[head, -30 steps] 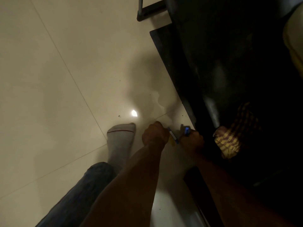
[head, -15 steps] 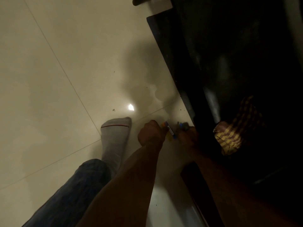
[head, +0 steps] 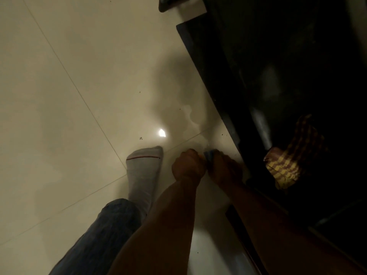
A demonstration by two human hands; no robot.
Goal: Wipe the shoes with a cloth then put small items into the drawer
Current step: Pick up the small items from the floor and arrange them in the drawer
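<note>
Dim room, left hand [head: 187,165] curled in a fist beside right hand [head: 224,169] low over pale tiled floor [head: 79,96], small blue items [head: 210,155] pinched between them, yellow checked cloth [head: 286,165] lying inside dark open drawer [head: 228,116], grey socked foot [head: 144,167] alongside

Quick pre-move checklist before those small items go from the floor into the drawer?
1. Left hand curled at the items: ok.
2. Right hand on the blue item: ok.
3. Every item gathered: cannot tell, hands hide them.
4. Drawer open: cannot tell, too dark.
5. Checked cloth put down, on the dark unit: ok.
6. Socked foot apart from the hands: ok.
</note>
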